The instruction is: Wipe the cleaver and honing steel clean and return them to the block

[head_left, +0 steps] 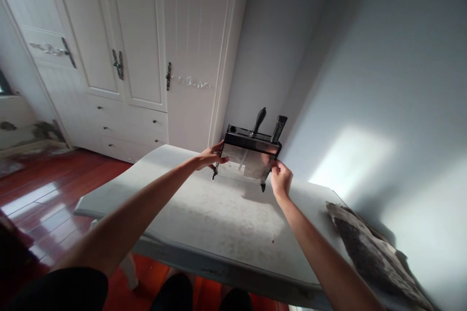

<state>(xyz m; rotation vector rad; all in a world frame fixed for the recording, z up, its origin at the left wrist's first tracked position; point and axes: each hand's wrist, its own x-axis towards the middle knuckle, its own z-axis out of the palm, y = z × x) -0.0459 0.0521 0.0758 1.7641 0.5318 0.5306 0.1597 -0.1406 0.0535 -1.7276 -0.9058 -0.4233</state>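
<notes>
The left hand (pixel 210 157) is grasping the left end of a knife holder (pixel 242 158), its thumb lying over the front panel (pixel 251 164), while the right hand (pixel 280 178) is pinching the lower right edge with fingers bent in. The holder is sitting between the two hands at the far side of the white table (pixel 219 221), leaning a little; whether its dark feet (pixel 263 187) are bearing on the tabletop, the view is not making clear. Its body is looking rigid and probably moderately heavy, with the two black handles (pixel 259 120) rising from the top likely adding weight up high. The shiny panel is probably being slick under bare skin, and perhaps prone to smudging or cracking, so the dark frame at both ends is offering the surer hold, low and level; the handles are seeming a poor grip, since they may slide out of their slots. Farther out, a dark, rumpled cloth (pixel 375 248) is lying at the right by the wall (pixel 383 82), and a white wardrobe (pixel 140 34) is standing at the far left.
</notes>
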